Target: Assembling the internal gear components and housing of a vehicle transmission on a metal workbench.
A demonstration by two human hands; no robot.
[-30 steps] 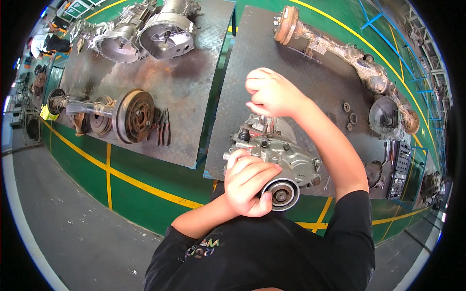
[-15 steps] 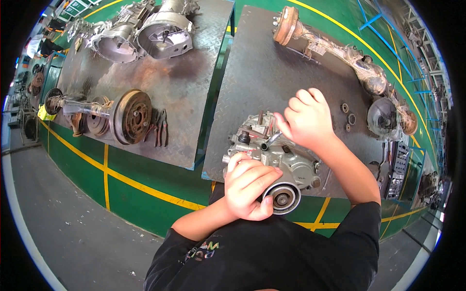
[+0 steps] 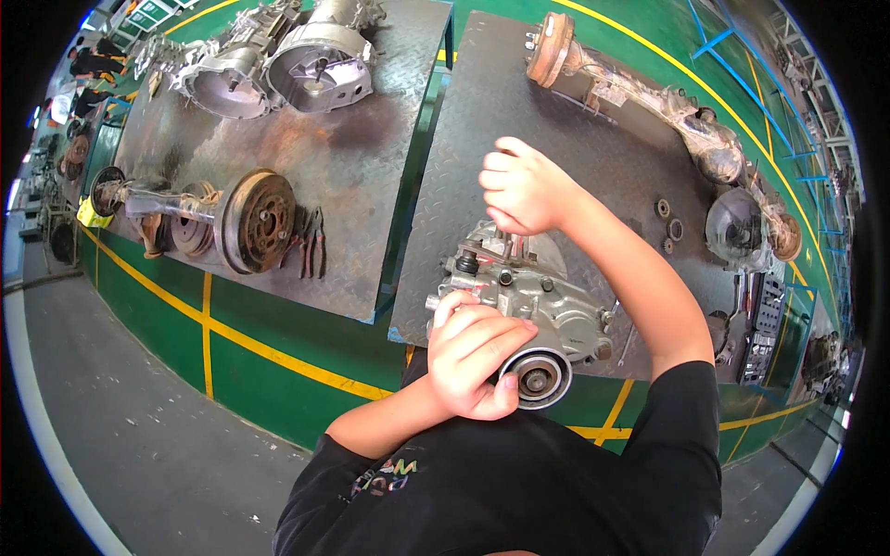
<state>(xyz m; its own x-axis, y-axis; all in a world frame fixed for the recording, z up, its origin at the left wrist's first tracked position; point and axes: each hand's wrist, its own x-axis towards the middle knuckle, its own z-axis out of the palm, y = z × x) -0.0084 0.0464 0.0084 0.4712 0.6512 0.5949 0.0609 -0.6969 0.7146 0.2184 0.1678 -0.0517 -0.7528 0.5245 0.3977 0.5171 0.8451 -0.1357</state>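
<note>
A grey metal gearbox housing (image 3: 556, 310) lies at the near edge of the right-hand steel table, its round open end towards me. Inside that end a bearing ring (image 3: 539, 380) with a splined centre shows. My left hand (image 3: 477, 357) is wrapped round the near left of the housing, thumb against the rim of the round end. Above the far side of the housing, my right hand (image 3: 524, 188) is closed in a fist. What the fist holds, if anything, is hidden; a short metal piece shows just under it. A black cap (image 3: 466, 263) stands on the housing's left side.
Several bearing rings (image 3: 674, 228) lie right of the housing, with a long rusty axle (image 3: 640, 97) beyond. A tool case (image 3: 762, 324) stands at the right. Across a gap, the left table (image 3: 343, 213) carries bell housings (image 3: 320, 79), a drum axle (image 3: 260, 222) and pliers (image 3: 318, 243).
My right hand has moved left and away from me, over the housing's far side. The angled metal bar seen beside it before is out of sight. My left hand stays put.
</note>
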